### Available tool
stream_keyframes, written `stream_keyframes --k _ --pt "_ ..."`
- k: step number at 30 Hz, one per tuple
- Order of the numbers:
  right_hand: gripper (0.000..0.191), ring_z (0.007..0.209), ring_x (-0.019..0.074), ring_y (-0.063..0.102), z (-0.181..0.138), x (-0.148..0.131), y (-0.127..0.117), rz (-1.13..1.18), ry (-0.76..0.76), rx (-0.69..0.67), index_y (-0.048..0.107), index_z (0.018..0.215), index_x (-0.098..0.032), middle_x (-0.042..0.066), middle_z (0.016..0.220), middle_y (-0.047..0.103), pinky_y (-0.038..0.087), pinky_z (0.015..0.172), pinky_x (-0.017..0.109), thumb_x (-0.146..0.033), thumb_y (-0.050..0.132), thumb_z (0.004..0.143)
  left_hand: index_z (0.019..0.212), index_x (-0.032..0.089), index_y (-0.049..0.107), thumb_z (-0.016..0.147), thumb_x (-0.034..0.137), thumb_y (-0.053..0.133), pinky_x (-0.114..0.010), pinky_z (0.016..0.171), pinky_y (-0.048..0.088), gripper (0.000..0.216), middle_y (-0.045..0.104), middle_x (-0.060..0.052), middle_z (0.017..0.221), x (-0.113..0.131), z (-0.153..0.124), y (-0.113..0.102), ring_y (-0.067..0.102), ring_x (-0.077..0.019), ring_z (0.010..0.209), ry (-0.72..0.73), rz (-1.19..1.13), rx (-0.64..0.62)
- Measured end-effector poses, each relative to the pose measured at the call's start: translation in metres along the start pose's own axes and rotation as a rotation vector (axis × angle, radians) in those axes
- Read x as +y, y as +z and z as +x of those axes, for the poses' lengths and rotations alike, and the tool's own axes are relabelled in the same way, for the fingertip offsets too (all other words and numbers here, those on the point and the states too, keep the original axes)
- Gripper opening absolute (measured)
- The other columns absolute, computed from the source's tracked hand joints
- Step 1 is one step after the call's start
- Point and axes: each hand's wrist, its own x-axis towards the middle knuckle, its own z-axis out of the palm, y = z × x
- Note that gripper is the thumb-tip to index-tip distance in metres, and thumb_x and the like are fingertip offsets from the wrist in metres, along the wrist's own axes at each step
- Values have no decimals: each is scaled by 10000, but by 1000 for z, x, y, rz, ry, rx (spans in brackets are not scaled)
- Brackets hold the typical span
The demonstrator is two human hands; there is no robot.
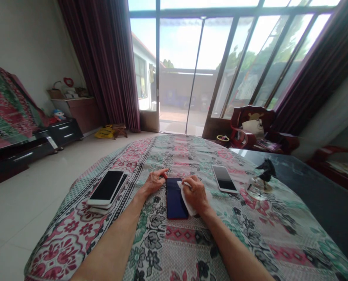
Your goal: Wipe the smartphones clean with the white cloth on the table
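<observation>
Room contents, largest first.

- Window (209, 70): full-width glazing, with dark red curtains (109, 62) on both sides.
- Tablecloth (250, 234): floral, covering the near table.
- Chair (250, 128): red wood, beyond the table on the right.
- Phone stack (106, 189): white-edged handsets on the tablecloth, well left of the hands.
- Dark phone (174, 201): flat at the table's centre, screen up, between the two hands.
- Left hand (153, 182): palm down, fingers loosely together, index tip touching the dark phone's far left corner.
- Right hand (195, 193): fingers curled close together, pressing a wipe against the dark phone's right edge.
- White phone (224, 178): flat, screen up, right of the right hand.
- Figurine (264, 175): black, upright on a clear base, just beside the white phone.
- Wipe (187, 205): white, bunched under the right hand.
</observation>
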Motion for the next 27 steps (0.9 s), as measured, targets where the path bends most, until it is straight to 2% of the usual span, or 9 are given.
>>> stream_keyframes --k 4,8,10,13,16,19,23,27 --pt "256 847 167 569 5 11 -4 -17 92 94 676 884 -191 47 873 594 436 824 264 -107 455 786 1200 148 641 688 111 499 -248 836 477 533 723 -25 891 14 -1 -1 641 -168 814 -42 66 -9" --pt "344 999 208 549 5 8 -7 -69 119 134 630 1080 -170 82 1026 594 417 921 317 -141 509 759 1184 162 632 726 179 556 -265 777 465 464 711 -68 878 36 -7 0 643 -218 830 -116 342 16" --pt "390 1062 230 530 3 4 -8 -104 121 83 607 1141 -188 91 1126 580 407 932 350 -208 567 754 1239 149 577 758 261 583 -271 762 457 495 701 -99 915 48 -12 2 645 -249 880 -167 473 4" --pt "404 1093 243 518 -1 3 -11 -166 73 -110 624 1143 -252 70 1200 568 390 924 363 -318 636 744 1281 140 523 757 352 622 -275 756 451 574 685 -136 969 62 -19 5 648 -277 916 -210 560 -87" --pt "324 1039 213 542 -1 6 -13 -184 71 -219 665 1069 -256 57 1118 612 389 909 313 -235 611 751 1302 146 490 748 423 640 -297 779 449 637 664 -160 1031 73 -25 10 641 -304 954 -201 575 -161" --pt "341 978 192 564 3 14 -12 -171 124 -155 662 1051 -210 70 1040 632 410 881 274 -119 537 748 1376 105 401 755 495 630 -362 847 432 768 612 -226 1139 81 -29 19 589 -367 1061 -211 553 -163" --pt "401 970 193 570 6 23 -9 -133 114 -24 617 1123 -165 86 1028 629 426 900 280 -74 484 756 1425 55 310 682 568 680 -438 933 382 975 513 -285 1262 88 -35 37 462 -435 1193 -222 481 -84" --pt "416 974 191 581 7 26 -8 -93 131 27 620 1111 -146 93 1023 636 431 920 285 -34 459 744 1441 47 295 653 510 695 -483 985 347 998 461 -283 1315 86 -36 44 405 -449 1234 -180 483 -113"
